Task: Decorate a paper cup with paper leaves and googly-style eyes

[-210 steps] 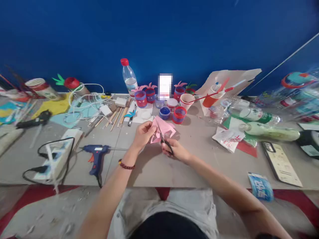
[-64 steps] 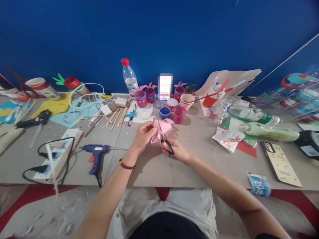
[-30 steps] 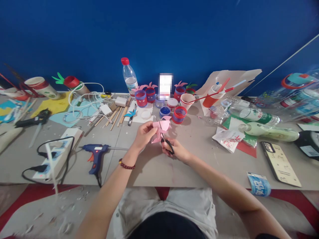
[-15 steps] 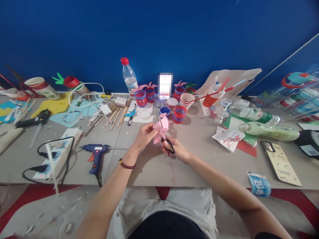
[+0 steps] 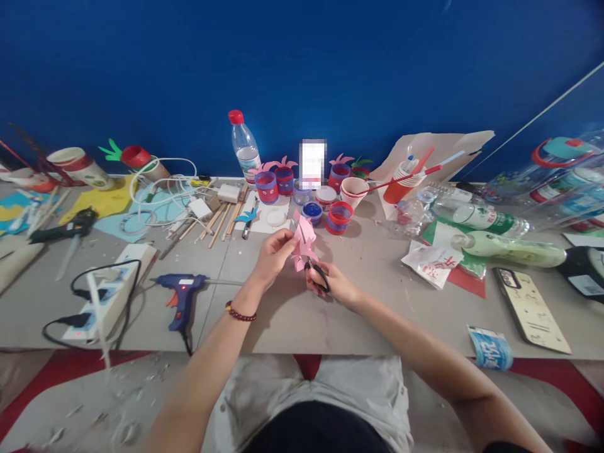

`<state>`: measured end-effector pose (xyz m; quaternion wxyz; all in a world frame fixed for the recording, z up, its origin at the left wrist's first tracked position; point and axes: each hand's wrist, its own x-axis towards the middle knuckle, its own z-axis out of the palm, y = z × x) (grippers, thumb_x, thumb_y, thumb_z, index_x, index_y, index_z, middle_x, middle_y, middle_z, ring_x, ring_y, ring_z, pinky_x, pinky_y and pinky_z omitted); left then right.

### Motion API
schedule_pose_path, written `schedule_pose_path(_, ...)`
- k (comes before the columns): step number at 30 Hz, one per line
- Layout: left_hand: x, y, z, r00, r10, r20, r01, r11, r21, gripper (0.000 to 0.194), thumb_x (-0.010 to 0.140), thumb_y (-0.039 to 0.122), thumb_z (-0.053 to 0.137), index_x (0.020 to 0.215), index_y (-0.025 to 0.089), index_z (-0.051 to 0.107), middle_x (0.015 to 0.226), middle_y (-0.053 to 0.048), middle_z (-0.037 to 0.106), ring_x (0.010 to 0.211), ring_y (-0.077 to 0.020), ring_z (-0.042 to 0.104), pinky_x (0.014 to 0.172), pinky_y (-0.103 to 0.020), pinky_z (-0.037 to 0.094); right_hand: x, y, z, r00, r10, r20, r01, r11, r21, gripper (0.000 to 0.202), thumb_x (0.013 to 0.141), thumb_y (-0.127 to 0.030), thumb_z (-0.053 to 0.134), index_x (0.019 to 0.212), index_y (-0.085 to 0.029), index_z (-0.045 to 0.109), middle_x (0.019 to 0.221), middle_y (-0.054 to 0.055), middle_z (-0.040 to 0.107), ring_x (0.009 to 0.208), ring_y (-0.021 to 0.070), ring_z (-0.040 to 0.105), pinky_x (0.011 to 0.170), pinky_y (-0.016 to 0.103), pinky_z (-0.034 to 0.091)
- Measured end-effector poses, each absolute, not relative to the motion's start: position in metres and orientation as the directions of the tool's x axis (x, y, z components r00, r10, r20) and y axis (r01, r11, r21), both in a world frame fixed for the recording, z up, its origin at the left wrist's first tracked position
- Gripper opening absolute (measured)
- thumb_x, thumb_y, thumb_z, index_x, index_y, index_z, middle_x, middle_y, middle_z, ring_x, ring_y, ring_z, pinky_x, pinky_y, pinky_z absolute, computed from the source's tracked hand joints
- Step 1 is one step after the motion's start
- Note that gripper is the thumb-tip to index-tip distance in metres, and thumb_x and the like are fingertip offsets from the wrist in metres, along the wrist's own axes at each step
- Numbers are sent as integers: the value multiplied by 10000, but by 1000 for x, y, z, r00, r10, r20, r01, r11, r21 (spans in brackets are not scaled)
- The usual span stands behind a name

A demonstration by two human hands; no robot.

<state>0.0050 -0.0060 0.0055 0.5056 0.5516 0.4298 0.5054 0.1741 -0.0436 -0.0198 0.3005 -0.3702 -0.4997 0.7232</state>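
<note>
Pinched in the fingers of my left hand (image 5: 277,255) is a piece of pink paper (image 5: 306,236) with pointed, leaf-like edges. My right hand (image 5: 333,284) grips a pair of black-handled scissors (image 5: 323,277), whose blades reach up against the pink paper. How far apart the blades stand is hard to make out. Just beyond my hands are a jar of blue paint (image 5: 312,212) and a red and purple painted cup (image 5: 339,218). Farther back, small painted cups (image 5: 267,187) carry pink paper leaves on their rims.
To the left lie a blue hot glue gun (image 5: 182,296) and a white power strip (image 5: 111,292) with cables. Wooden sticks (image 5: 217,220) and a red-capped bottle (image 5: 244,148) are behind. Plastic bottles (image 5: 481,215), a phone (image 5: 532,309) and paper cups (image 5: 403,179) occupy the right.
The pink paper has turned in my left fingers, and its lower points now sit differently by the scissors. Both hands stay in nearly the same place.
</note>
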Motion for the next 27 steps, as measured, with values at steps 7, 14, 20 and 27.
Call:
schedule_pose_path(7, 3, -5, 2, 140, 982, 128, -72, -119, 990, 246, 770, 388, 676, 681, 170, 604, 652, 10, 559, 631, -114, 503, 624, -240, 431, 175, -43, -21, -558, 804, -206, -76, -297, -952, 456, 785, -627, 600, 829, -192, 472, 549, -60, 489, 412, 54, 358, 375, 180, 253)
schedule_pose_path(14, 2, -6, -2, 186, 975, 125, -104, -107, 989, 169, 768, 339, 686, 744, 174, 657, 710, -8, 615, 682, -128, 554, 671, -260, 450, 176, -44, -13, -563, 800, -208, -95, -313, -945, 490, 760, -657, 608, 803, -188, 475, 526, -60, 463, 432, 62, 354, 394, 190, 259)
schedule_pose_path(20, 3, -6, 2, 174, 974, 142, -109, -124, 986, 197, 761, 357, 692, 723, 167, 653, 700, -6, 618, 669, -129, 554, 664, -267, 455, 178, -44, -10, -601, 777, -185, -123, -319, -940, 496, 750, -651, 631, 753, -188, 452, 522, -61, 431, 460, 67, 351, 421, 202, 264)
schedule_pose_path(27, 4, -7, 5, 171, 977, 131, -134, -108, 985, 178, 740, 326, 708, 692, 163, 658, 688, -10, 644, 644, -128, 566, 646, -262, 456, 178, -42, -16, -615, 766, -187, -108, -317, -942, 505, 760, -666, 610, 780, -180, 474, 542, -53, 457, 450, 63, 367, 414, 202, 251)
